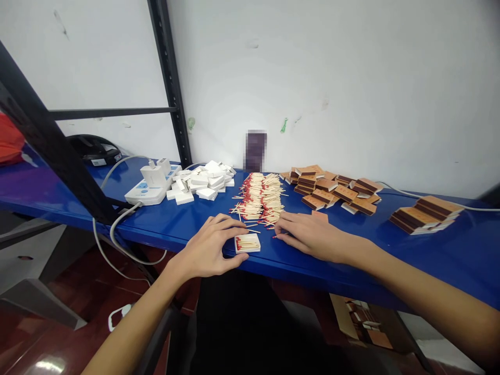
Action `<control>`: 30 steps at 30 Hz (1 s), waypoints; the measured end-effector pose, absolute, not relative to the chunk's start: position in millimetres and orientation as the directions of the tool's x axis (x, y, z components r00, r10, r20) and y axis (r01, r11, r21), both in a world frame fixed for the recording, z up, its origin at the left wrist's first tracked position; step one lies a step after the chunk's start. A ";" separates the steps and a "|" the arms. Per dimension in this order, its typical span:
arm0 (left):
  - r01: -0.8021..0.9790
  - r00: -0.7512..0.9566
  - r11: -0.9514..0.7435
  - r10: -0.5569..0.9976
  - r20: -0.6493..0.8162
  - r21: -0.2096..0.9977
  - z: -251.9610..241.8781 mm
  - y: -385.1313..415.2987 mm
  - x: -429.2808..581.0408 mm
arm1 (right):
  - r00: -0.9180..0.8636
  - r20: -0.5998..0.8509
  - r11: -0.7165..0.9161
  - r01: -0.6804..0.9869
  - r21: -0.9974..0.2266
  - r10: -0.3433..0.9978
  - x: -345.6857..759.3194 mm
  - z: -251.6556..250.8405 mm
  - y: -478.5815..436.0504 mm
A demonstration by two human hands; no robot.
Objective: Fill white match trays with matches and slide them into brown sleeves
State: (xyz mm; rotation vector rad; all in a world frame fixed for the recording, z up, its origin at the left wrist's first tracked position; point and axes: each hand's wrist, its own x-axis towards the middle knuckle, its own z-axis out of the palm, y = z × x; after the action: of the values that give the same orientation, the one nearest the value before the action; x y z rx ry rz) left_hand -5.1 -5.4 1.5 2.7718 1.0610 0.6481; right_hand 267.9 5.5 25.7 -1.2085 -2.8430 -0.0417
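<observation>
On the blue shelf (429, 250), my left hand (209, 247) curls around a small white matchbox tray (247, 243) filled with red-tipped matches, thumb and fingers on its left side. To the right, my right hand (308, 234) rests palm down at the near edge of a pile of loose matches (261, 198), its fingers together and reaching into the matches. What the fingertips pinch is too small to make out.
A heap of empty white trays (201, 185) lies at the left beside a white power strip (150, 187) with cables. Brown matchbox sleeves (332, 190) lie at the right, with a further stack (425, 213) beyond. A black frame post (50, 140) slants at left.
</observation>
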 end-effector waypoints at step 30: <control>0.635 0.635 -0.714 0.699 0.329 0.294 5.6 -7.3 -5.7 | -0.720 0.017 0.715 0.686 -0.135 0.694 219.2 40.0 34.2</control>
State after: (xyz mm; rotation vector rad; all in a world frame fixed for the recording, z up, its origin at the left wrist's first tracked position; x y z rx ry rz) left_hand -5.7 -7.3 5.6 2.7016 1.1103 0.6403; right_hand 219.2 34.2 40.0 -1.1466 -2.8472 0.1833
